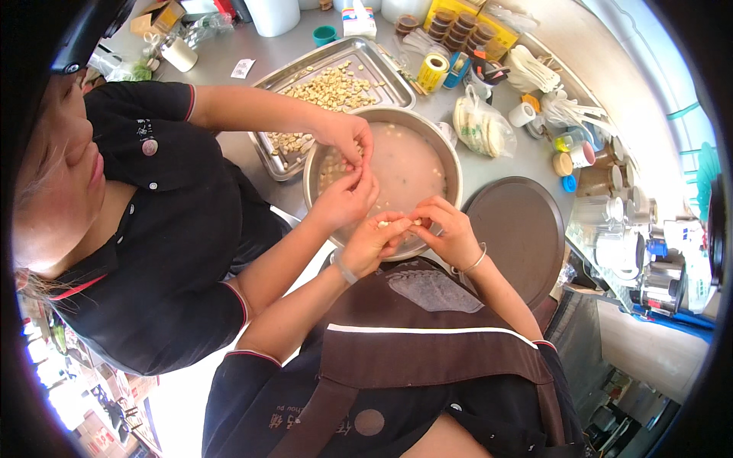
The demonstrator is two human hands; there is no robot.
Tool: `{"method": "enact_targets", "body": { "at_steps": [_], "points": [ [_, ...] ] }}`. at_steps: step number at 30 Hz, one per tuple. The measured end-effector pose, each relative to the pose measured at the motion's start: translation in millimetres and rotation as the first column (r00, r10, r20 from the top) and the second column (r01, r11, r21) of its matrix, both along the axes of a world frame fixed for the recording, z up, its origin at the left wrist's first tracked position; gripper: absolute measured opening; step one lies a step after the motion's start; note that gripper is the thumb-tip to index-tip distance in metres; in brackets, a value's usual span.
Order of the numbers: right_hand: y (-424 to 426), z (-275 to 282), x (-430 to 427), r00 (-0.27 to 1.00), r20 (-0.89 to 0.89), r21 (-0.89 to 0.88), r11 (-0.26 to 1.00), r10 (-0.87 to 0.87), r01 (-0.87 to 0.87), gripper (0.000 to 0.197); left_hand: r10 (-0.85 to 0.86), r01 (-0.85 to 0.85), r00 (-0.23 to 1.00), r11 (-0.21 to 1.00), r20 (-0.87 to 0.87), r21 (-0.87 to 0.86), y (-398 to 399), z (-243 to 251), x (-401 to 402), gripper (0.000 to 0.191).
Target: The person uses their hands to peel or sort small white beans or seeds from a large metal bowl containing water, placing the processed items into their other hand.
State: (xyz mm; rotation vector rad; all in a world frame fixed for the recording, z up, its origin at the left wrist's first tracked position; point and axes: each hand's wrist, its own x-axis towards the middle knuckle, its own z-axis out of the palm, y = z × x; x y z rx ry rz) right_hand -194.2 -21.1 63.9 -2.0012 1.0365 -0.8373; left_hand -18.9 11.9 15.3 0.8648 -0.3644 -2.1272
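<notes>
A round metal basin (456, 166) of cloudy pinkish water stands before me, with pale seeds, perhaps lotus seeds or beans, in it. Above its near rim my left hand (378, 240), with a clear band at the wrist, holds several pale seeds between the fingers. My right hand (444, 226), wearing a bangle, meets it at the fingertips and pinches a small pale seed. Another person's two hands (352, 166) work over the basin's left side, fingertips together on small pieces. Behind the basin, a rectangular steel tray (395, 77) holds many split greenish-yellow seeds (329, 89).
A co-worker (172, 229) stands close at my left. Right of the basin lies a round brown lid or tray (515, 235). Farther back are a plastic bag of pale rounds (478, 129), a yellow tape roll (433, 70), stacked small tubs (458, 28) and a green cup (324, 35).
</notes>
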Motion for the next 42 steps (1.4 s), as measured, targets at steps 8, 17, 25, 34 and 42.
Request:
{"method": "enact_targets", "body": {
  "at_steps": [8,17,25,34,42],
  "points": [
    [-1,10,-4,0.998,0.012,0.098,0.994,0.055,-0.056,0.019,-0.035,0.037,0.999,0.997,0.022,-0.073,0,5,1,0.019],
    [0,0,-7,0.991,0.127,0.272,0.962,-0.029,-0.007,0.018,-0.066,0.065,0.997,0.998,-0.030,-0.015,1,-1,3,0.021],
    [5,10,5,0.993,-0.004,0.023,0.993,0.117,-0.117,0.028,0.113,-0.046,0.938,0.977,-0.328,0.207,-1,0,3,0.028],
    [0,-4,-6,0.950,0.279,0.513,0.858,-0.140,-0.024,0.021,-0.026,0.029,0.999,0.996,-0.041,0.080,-2,13,-1,0.023],
    [3,-5,5,0.954,0.259,0.327,0.943,-0.153,0.063,0.012,-0.064,0.080,0.960,0.996,-0.273,0.049,-2,-5,3,0.020]
  ]
}}
